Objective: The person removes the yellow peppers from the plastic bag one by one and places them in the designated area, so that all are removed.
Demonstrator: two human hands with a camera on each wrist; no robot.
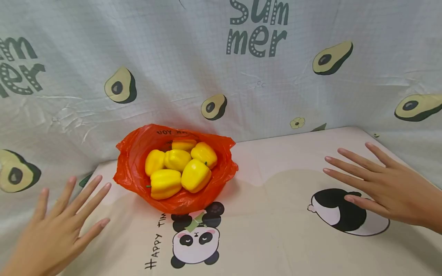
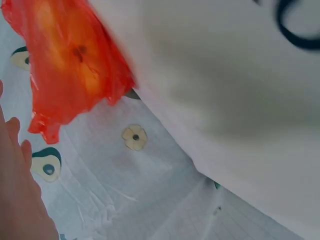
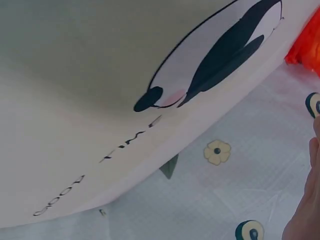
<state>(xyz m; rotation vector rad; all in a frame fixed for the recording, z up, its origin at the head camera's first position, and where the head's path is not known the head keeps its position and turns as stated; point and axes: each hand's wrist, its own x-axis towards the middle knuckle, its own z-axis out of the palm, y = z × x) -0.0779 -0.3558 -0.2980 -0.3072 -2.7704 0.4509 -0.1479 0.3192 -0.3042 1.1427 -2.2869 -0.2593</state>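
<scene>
A red plastic bag (image 1: 221,184) stands with its mouth spread wide on the table, left of the middle in the head view. Several yellow bell peppers (image 1: 196,175) are heaped inside it. My left hand (image 1: 62,226) hovers at the lower left with fingers spread, apart from the bag and holding nothing. Over at the right, my right hand (image 1: 383,184) is likewise spread and bare, above a printed panda. The left wrist view shows the bag's side (image 2: 75,65) with yellow peppers glowing through it. Only a corner of the bag (image 3: 306,50) enters the right wrist view.
A light table cover (image 1: 262,230) with panda prints and lettering lies under everything. Behind the table hangs a pale curtain (image 1: 165,76) printed with avocados and words. The table's back edge runs just behind the bag.
</scene>
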